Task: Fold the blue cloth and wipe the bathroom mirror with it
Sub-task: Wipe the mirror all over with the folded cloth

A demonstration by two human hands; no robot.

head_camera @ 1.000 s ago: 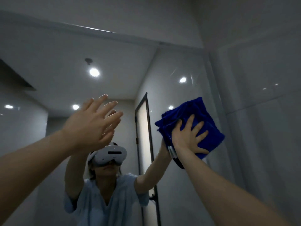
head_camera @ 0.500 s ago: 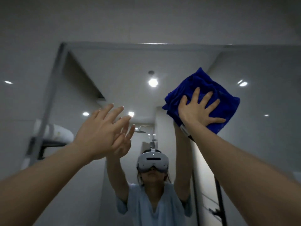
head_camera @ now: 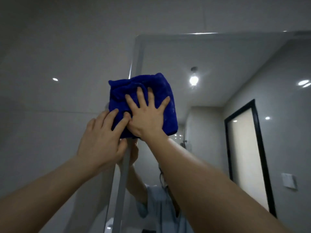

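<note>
Blue cloth (head_camera: 143,105): folded into a thick pad, pressed flat across the left edge of the mirror (head_camera: 218,64), high up. Right hand (head_camera: 148,118): fingers spread wide on the pad, likely to spread wiping pressure. Left hand (head_camera: 102,140): fingers loosely apart, tips touching the pad's lower left corner, seemingly steadying it.

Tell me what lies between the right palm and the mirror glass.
In the head view, only the folded blue cloth lies there: the right hand presses it flat against the mirror near its left edge.
</note>
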